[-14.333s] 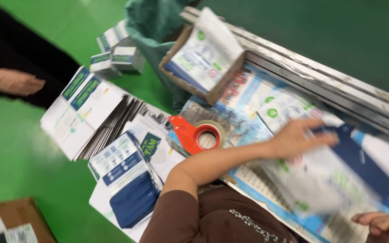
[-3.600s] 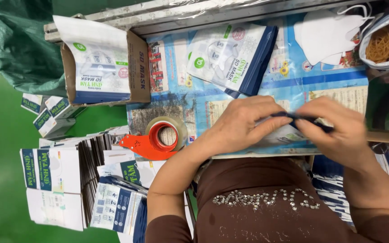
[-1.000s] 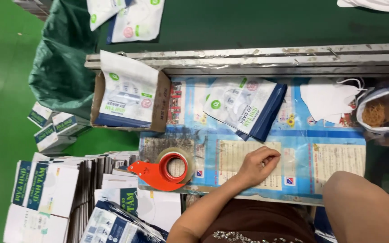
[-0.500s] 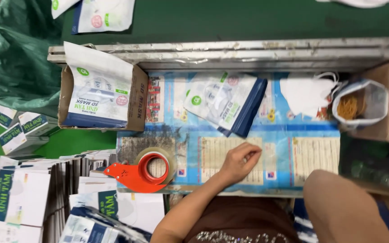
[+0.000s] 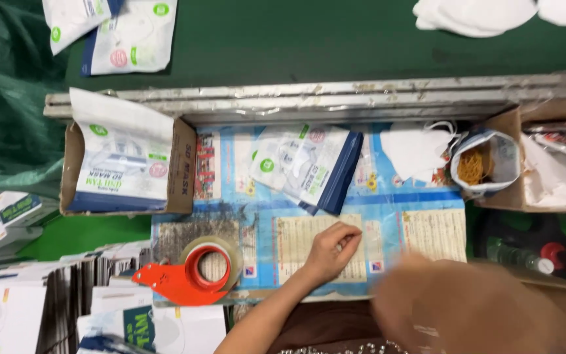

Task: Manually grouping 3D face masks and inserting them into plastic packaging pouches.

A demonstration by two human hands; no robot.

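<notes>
The left hand rests on the work surface with its fingers curled loosely inward, knuckles up, gripping nothing that shows; it only touches the printed sheet that covers the surface; the right hand is a brown blur low in the frame, close to the camera, and whether it is open or closed cannot be told. Just beyond the left hand lies a stack of mask packets, white with a dark blue edge, tilted and apart from the fingers. The surface is a narrow bench lined with blue and cream printed paper, bounded at its far side by a metal rail; past the rail runs a dark green belt with more packets and white masks on it. To the left of the hand sits an orange tape dispenser with a roll of tape; a cardboard box holding packets stands farther left; a small bag of rubber bands lies to the right, beside a loose white mask.
</notes>
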